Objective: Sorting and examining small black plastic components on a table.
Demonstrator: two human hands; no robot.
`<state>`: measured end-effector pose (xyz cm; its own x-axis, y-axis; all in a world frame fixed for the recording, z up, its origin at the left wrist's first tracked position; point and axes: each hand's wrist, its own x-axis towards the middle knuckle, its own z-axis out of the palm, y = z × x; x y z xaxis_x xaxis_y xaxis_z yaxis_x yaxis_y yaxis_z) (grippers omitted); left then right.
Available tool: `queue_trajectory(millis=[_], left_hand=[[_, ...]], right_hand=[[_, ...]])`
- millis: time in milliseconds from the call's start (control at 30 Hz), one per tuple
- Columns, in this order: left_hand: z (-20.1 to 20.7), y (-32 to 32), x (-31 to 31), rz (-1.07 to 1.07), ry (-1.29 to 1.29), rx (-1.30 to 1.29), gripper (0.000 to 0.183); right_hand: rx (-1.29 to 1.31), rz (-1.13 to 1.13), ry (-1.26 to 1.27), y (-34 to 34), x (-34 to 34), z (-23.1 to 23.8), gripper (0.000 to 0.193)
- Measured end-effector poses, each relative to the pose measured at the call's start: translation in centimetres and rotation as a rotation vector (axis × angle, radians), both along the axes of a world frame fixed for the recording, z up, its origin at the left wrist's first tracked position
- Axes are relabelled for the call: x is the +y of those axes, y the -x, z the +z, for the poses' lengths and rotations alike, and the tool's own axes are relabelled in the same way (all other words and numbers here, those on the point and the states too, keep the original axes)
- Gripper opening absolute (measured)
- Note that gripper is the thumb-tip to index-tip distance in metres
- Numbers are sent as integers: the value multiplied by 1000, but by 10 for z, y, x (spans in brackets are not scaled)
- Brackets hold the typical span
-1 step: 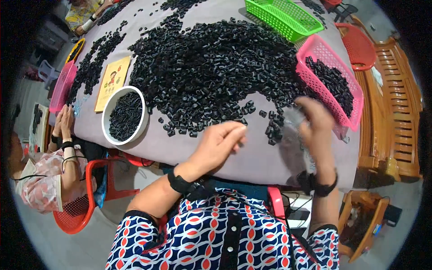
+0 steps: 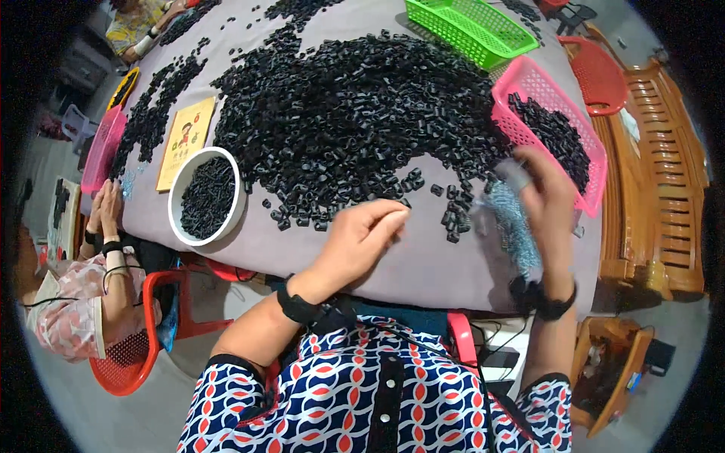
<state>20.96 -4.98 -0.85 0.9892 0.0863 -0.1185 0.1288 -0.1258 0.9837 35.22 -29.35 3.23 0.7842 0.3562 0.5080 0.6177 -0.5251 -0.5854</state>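
Grey-covered table (image 2: 423, 275), big heap of black parts (image 2: 355, 121) at 12 o'clock. Hands apart: left hand (image 2: 366, 235) bunched up, right hand (image 2: 550, 185) blurry by silvery bits (image 2: 512, 226) at 3, can't tell its grip.

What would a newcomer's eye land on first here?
The big heap of small black pieces sprawled across the middle of the table. Then the bright green basket at its far right and the pink basket nearer on the right. Below that, the right hand, motion-blurred, beside a silvery-blue clump.
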Motion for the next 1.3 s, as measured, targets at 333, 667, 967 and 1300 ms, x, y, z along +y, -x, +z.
queue_trajectory(millis=[333,667,967,1300], left_hand=[[-4,-24,0,-198,-871,-354,21],[-7,-39,-8,-239,-1035,-382,12],[-7,-37,8,-177,-955,-445,13],[-3,-39,-31,-256,-744,-449,23]], right_hand=[[-137,-53,293,-20,-42,6,36],[188,127,441,63,-14,-32,21],[301,220,137,65,-4,-24,40],[421,155,41,71,1,-21,42]])
